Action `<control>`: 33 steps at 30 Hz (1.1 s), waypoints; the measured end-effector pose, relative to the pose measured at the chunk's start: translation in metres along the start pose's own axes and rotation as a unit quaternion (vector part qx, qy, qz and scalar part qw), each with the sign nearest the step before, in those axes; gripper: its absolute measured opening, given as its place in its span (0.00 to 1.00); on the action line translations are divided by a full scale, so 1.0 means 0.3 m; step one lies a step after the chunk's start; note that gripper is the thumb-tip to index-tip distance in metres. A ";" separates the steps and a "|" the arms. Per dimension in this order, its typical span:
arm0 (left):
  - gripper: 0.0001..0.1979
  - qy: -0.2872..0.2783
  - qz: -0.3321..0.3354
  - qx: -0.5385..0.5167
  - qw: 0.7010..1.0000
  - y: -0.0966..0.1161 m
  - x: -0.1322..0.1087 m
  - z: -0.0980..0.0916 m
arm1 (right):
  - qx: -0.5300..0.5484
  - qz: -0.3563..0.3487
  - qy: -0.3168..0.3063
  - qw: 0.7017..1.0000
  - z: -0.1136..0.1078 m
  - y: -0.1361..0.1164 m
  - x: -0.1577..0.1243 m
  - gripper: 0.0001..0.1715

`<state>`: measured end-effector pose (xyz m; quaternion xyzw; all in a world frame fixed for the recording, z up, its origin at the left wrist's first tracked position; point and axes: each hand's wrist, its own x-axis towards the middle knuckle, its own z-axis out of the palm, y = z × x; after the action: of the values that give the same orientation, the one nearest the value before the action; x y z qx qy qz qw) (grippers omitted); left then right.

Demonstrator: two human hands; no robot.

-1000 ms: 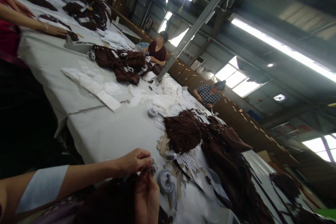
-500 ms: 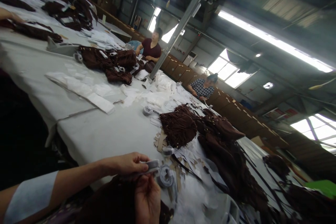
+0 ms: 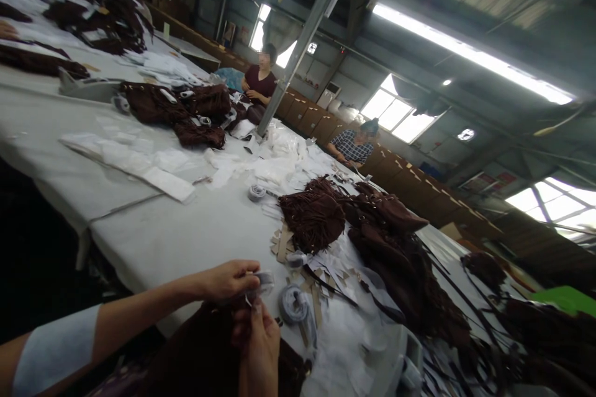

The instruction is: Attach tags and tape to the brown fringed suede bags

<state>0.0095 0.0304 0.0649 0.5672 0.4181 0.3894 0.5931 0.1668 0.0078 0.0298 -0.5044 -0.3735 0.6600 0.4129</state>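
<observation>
My left hand (image 3: 231, 279) is closed round a small roll of grey-and-white strip (image 3: 265, 283), the roll standing out past its fingertips. Just below it, my right hand (image 3: 261, 344) has thumb and fingers pinched together close to the roll. Whatever lies in that pinch is too small to make out. Under both hands is a dark brown fringed-looking piece (image 3: 200, 347), in shadow at the table's near edge. Beside the right hand lies a larger coil of grey strip (image 3: 294, 304).
A brown fringed bag (image 3: 313, 217) and heaped brown bags (image 3: 395, 260) lie to the right. White paper (image 3: 349, 347) and a grey plastic bin (image 3: 410, 353) are near. A slanted metal post (image 3: 302, 40) rises beyond; two people sit across the table (image 3: 195, 242).
The view has shifted slightly, so the surroundings sit further left. My left hand with the roll has moved a little left, and the roll has tilted. The right hand has turned beside it.
</observation>
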 end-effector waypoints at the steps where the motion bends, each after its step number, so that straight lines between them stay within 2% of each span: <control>1: 0.14 -0.002 -0.007 -0.010 1.000 -0.002 0.003 -0.013 | -0.081 -0.041 0.025 0.996 -0.027 -0.016 -0.001 0.28; 3: 0.15 -0.012 -0.016 -0.029 0.999 0.000 0.005 -0.035 | -0.233 -0.158 0.089 0.956 -0.084 -0.069 0.000 0.32; 4: 0.16 -0.025 -0.020 -0.039 0.999 0.003 0.005 -0.041 | -0.296 -0.229 0.103 0.921 -0.107 -0.102 0.002 0.33; 5: 0.16 -0.042 -0.025 -0.050 0.998 0.008 0.006 -0.043 | -0.354 -0.300 0.090 0.881 -0.122 -0.137 0.006 0.34; 7: 0.17 -0.093 -0.035 -0.068 0.993 0.019 0.009 -0.039 | -0.461 -0.399 -0.008 0.793 -0.128 -0.200 0.016 0.35; 9: 0.17 -0.139 -0.040 -0.077 0.986 0.028 0.016 -0.029 | -0.542 -0.420 -0.117 0.718 -0.110 -0.243 0.030 0.31; 10: 0.18 -0.154 -0.043 -0.082 0.984 0.032 0.019 -0.026 | -0.565 -0.411 -0.153 0.699 -0.097 -0.255 0.036 0.29; 11: 0.19 -0.164 -0.042 -0.089 0.981 0.034 0.022 -0.024 | -0.573 -0.400 -0.176 0.693 -0.085 -0.260 0.041 0.26; 15: 0.22 -0.191 -0.029 -0.122 0.973 0.031 0.026 -0.036 | -0.531 -0.404 -0.197 0.718 -0.068 -0.250 0.050 0.21; 19: 0.22 -0.237 -0.056 -0.115 0.963 0.025 0.029 -0.051 | -0.497 -0.415 -0.216 0.731 -0.083 -0.241 0.051 0.19; 23: 0.20 -0.209 -0.046 -0.089 0.973 0.029 0.028 -0.044 | -0.469 -0.396 -0.211 0.761 -0.086 -0.245 0.055 0.16; 28: 0.20 -0.198 -0.028 -0.167 0.965 0.017 0.013 -0.022 | -0.426 -0.334 -0.207 0.815 -0.086 -0.261 0.059 0.14; 33: 0.20 -0.199 -0.035 -0.208 0.957 -0.020 0.011 -0.008 | -0.401 -0.303 -0.226 0.835 -0.098 -0.271 0.044 0.12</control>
<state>0.0083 0.0340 0.0588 0.4823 0.2210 0.3265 0.7822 0.2071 0.0532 0.0927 -0.3245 -0.8223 0.3901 0.2576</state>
